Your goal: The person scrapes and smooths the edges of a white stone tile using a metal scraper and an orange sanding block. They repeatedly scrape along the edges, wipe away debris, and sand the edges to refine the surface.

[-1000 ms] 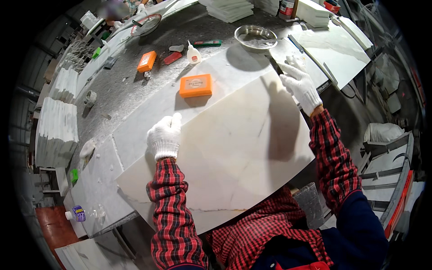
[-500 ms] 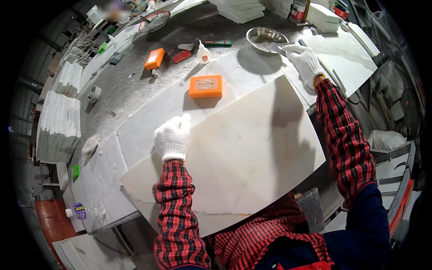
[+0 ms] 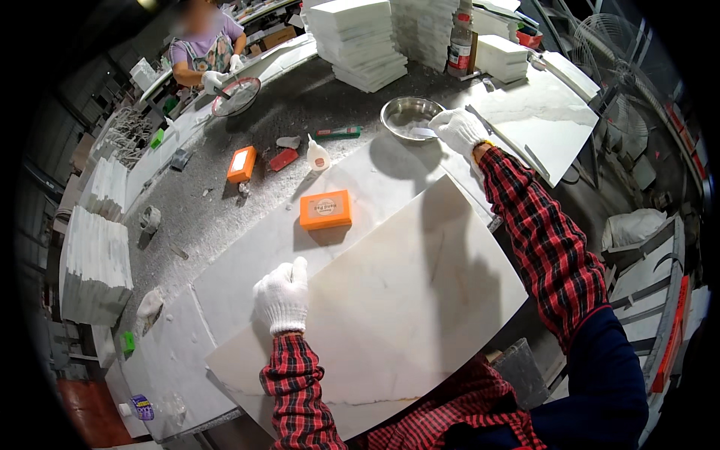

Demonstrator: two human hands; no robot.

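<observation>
A large pale marble slab (image 3: pixel 375 322) lies tilted across the near edge of the workbench. My left hand (image 3: pixel 282 294), in a white knitted glove, is closed at the slab's far left edge. My gloved right hand (image 3: pixel 459 131) is closed on a scraper (image 3: pixel 424 133) with a flat, light blade; its handle is hidden in the fingers. The blade reaches over the near right rim of a shiny metal bowl (image 3: pixel 391 122), which has greyish stuff inside. An orange box-shaped hand pad (image 3: pixel 325 210) sits between my left hand and the bowl.
Beyond lie a white squeeze bottle (image 3: pixel 317 154), a red block (image 3: pixel 283 159), a second orange pad (image 3: pixel 241 165) and a green-and-dark stick (image 3: pixel 337 133). Stacks of white tiles (image 3: pixel 360 45) rise at the back and left (image 3: pixel 94 262). A co-worker (image 3: pixel 210 45) stands beside a round pan (image 3: pixel 236 97).
My view has tilted up, so the bench appears lower and the co-worker is now visible. The scraper blade has moved farther over the bowl. My left hand stays at the slab's edge.
</observation>
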